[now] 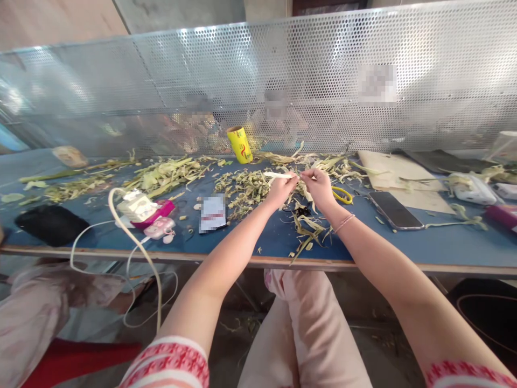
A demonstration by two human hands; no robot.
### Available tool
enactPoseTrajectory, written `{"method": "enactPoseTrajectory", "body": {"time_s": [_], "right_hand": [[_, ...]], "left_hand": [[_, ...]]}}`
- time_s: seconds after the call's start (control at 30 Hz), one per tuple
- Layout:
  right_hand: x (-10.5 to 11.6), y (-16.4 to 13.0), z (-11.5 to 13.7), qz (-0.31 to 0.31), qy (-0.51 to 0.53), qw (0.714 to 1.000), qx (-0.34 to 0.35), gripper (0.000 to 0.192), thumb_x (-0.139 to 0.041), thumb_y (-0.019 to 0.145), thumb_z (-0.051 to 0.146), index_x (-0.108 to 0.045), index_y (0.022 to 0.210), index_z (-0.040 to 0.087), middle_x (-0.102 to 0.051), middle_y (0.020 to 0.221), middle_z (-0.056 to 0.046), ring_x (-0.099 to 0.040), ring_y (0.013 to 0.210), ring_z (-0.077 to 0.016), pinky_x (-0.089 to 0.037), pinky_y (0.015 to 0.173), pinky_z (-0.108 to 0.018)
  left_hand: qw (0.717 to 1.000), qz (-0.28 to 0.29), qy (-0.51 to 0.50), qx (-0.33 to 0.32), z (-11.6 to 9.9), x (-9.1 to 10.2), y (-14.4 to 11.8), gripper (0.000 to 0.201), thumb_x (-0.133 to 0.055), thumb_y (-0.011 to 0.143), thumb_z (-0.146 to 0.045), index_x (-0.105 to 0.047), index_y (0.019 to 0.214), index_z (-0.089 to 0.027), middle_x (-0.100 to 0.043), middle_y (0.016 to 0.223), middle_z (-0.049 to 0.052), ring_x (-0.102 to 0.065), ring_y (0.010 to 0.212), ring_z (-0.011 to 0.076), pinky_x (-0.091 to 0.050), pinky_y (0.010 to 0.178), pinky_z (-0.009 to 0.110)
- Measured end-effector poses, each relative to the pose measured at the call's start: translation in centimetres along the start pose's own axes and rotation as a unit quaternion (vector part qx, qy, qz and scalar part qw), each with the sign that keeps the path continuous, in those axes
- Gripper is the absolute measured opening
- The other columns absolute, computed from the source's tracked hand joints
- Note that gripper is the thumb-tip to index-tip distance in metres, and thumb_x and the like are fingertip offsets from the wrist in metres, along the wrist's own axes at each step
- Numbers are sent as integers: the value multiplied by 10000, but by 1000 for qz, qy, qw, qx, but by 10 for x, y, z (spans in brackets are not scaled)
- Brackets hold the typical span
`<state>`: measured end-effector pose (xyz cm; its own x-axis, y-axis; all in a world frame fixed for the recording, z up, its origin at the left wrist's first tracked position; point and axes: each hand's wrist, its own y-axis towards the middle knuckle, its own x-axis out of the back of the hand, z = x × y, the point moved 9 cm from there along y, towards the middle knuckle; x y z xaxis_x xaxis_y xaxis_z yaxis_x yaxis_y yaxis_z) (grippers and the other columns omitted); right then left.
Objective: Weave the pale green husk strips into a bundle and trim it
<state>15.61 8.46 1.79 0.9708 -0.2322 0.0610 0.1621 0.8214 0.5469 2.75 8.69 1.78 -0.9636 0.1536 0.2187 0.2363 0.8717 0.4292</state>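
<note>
Above the middle of the blue table, my left hand is closed in a pinch on a pale plant strip, whose free end sticks out to the left. My right hand is pinched just beside it, fingertips almost meeting those of the left. What the right fingers hold is too small to make out. Under and left of the hands lies a heap of small, curled greenish plant pieces. Longer peeled strips hang toward the table's front edge below my right hand.
A yellow can-like tube stands behind the heap, before a perforated metal panel. Right are a phone, a yellow ring and cardboard. Left are a charger with cables, a black pouch and another strip pile.
</note>
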Motion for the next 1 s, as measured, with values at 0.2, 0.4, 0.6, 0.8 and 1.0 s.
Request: {"method": "enactPoseTrajectory", "body": {"time_s": [0.2,0.4,0.6,0.8,1.0], "right_hand": [[3,3,-5,-5,7,1000,-11,147,-623,728,340,-593,739,197,-582,688,-5,-533,675,-142,-457,590,-277],[0,6,1,15,-2,1000,14,151,-606,752,343,-573,746,196,-575,712,-7,-531,679,-139,-457,596,-278],[-3,2,7,11,-3,1000,24,184,-609,754,368,-557,747,191,-563,710,-6,-526,689,-135,-445,608,-270],[1,3,5,4,-6,1000,12,169,-596,756,358,-558,775,194,-530,680,6,-488,641,-120,-406,568,-247],[7,7,-6,3,14,1000,-25,96,-587,761,283,-561,784,194,-513,656,11,-458,582,-110,-374,534,-244]], "left_hand": [[998,56,-17,-34,-11,-10,-6,371,-592,802,-525,-507,693,-180,-388,488,-54,-335,445,67,-240,471,222],[990,-4,-121,71,15,-6,-3,359,-576,839,-469,-420,686,-184,-346,471,-74,-320,394,43,-222,434,203],[973,-72,-192,104,30,1,1,243,-566,863,-363,-451,749,-181,-388,501,-69,-349,399,46,-225,428,199],[985,-60,-142,75,21,5,1,254,-585,818,-304,-439,651,-181,-384,464,-67,-330,399,51,-218,444,216],[996,-12,-69,59,12,-3,-1,126,-596,703,-168,-508,613,-162,-441,473,-60,-358,426,52,-232,471,225]]}}
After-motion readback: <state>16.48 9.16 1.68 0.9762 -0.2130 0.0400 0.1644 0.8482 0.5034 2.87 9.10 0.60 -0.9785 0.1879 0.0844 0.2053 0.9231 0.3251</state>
